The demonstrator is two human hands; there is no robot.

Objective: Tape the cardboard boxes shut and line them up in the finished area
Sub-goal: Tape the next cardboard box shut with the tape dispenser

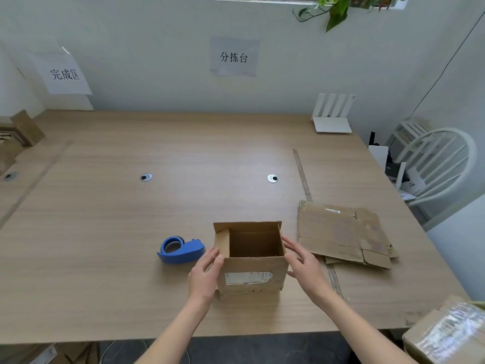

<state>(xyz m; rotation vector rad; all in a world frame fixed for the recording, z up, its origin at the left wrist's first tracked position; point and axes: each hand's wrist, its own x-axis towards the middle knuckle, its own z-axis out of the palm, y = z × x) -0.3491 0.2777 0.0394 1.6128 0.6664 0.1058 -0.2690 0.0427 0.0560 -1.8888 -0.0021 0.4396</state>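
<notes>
An open cardboard box [252, 277] stands upright near the table's front edge, its top flaps up and a white shipping label on its near face. My left hand [206, 274] touches the box's left side with relaxed fingers at the top corner. My right hand [304, 261] lies against the box's right side, fingers straight. A blue tape dispenser [181, 249] sits on the table just left of the box. A flattened cardboard box [343, 232] lies to the right.
The wooden table [131, 219] has two cable grommets [146, 177] [273, 178]. More cardboard boxes [18, 137] sit at the far left below a paper sign. A taped box [446, 332] is at the bottom right. A white router [332, 116] and a white chair [441, 164] stand at the right.
</notes>
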